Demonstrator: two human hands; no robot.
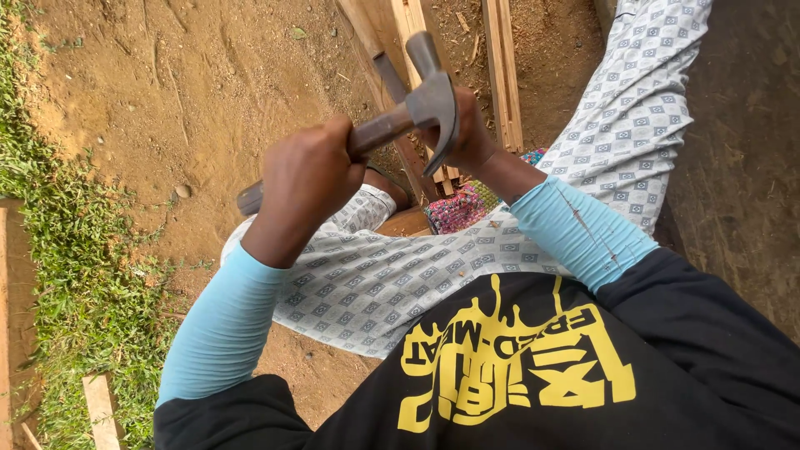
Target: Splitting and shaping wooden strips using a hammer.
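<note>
My left hand (308, 179) is clenched around the handle of a claw hammer (429, 100). The hammer's steel head is raised in front of me, claw pointing down. My right hand (473, 133) sits right behind the hammer head, close to the upright wooden planks (502, 75). Its fingers are curled, but the hammer head hides what they hold. Both arms wear light blue sleeves. My knee in grey patterned trousers (617, 125) is lifted at the right.
Bare brown soil lies ahead, with grass (67, 275) along the left. A short wood offcut (100, 408) lies at the bottom left. A colourful woven cloth (454, 208) sits by the planks' base, near my foot (392, 190).
</note>
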